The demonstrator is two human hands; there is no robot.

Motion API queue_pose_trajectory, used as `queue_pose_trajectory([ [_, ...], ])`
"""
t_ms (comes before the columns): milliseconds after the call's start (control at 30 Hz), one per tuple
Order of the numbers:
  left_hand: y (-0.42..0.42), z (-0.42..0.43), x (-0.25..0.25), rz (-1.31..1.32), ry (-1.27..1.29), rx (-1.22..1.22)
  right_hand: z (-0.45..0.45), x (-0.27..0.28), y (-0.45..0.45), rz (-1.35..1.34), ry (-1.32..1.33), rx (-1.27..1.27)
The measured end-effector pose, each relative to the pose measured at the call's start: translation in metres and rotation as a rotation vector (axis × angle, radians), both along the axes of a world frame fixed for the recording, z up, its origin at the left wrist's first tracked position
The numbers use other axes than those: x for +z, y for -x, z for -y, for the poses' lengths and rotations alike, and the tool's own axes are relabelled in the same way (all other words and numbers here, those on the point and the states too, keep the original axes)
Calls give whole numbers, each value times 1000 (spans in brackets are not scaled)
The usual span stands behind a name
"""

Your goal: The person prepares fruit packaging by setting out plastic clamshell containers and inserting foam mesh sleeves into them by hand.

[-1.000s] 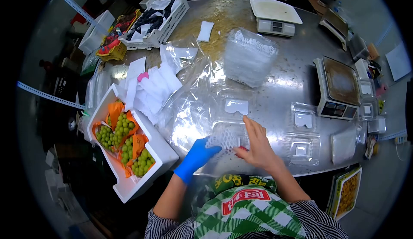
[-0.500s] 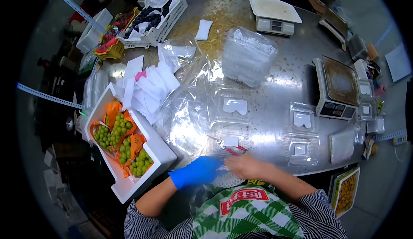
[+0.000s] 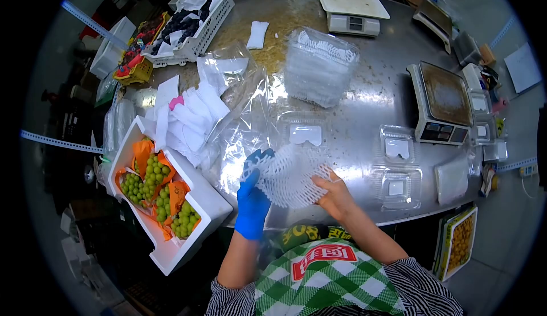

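"Green grapes [image 3: 155, 173] sat left of the gloved fingers [image 3: 249, 181]?"

"Yes. The left hand [image 3: 253, 199] grasped one side of the foam net [image 3: 290, 179], the right hand [image 3: 336, 196] pinched the other; it spread between their fingers. Gentle, even tension seemed wisest. Right of them lay a clear box [image 3: 395, 188]."

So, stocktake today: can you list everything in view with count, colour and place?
Foam net: 1, white, between hands
Grape box: 1, white, left
Grapes: several bunches, green, in box
Wrapping: pile, white, beyond box
Plastic film: heap, clear, middle
Netting bag: 1, clear, beyond net
Container halves: at least 3, clear, middle, right
Scales: at least 2, white far, brown right
Baskets: 2, white and yellow, far left
Fruit: many, orange, lower right
Table: 1, silver, centre
Apron: 1, green checked, nearest
Left hand: 1, blue glove, on net
Right hand: 1, bare, on net
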State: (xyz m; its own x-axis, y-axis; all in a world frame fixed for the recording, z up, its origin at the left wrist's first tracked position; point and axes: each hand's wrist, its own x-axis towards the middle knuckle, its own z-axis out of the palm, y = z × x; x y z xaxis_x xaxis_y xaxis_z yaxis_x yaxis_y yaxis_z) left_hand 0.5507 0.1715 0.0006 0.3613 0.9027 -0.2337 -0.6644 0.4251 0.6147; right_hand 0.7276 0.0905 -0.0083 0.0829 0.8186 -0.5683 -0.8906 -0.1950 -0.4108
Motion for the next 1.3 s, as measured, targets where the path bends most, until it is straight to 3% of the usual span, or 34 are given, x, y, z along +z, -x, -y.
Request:
queue_pose_trajectory([
  [100, 24, 4, -19, 223, 21, -16, 3, -6, -2, 33, 43, -1],
  [133, 29, 2, -11, 144, 18, 11, 4, -7, -7, 72, 41, -15],
  [233, 60, -19, -16, 484, -39, -254, 6, -11, -22, 168, -4, -32],
  [267, 66, -20, -11, 296, -3, -212, 6, -12, -26, 197, -26, -31],
  [400, 63, -46, 0, -646, -333, -310, 2, -2, -38, 341, -69, 153],
  [500, 20, -39, 41, -1078, -722, -475, -10, 7, -45, 534, -104, 363],
  [567, 13, -50, 17, -1080, -1045, -523, -19, 15, -52, 702, -110, 484],
  [700, -5, -40, 3, -865, -443, -460, -22, 25, -51, 558, -260, 188],
  [767, -13, -34, 6, -797, -332, -434, -17, 18, -45, 398, -298, 111],
  [800, -16, -31, 11, -766, -276, -423, -11, -2, -48, 568, -219, 250],
  [933, -9, -32, 3, -623, -92, -420, -5, -15, -42, 415, -178, 196],
  [1033, 4, -35, -28, -445, 96, -397, -5, -20, -43, 470, -197, 194],
  [1167, 15, -42, -30, 19, 452, -493, -2, -32, -51, 644, -244, 306],
  [1300, 6, -36, -9, 32, 513, -525, -5, -24, -55, 838, -253, 425],
])
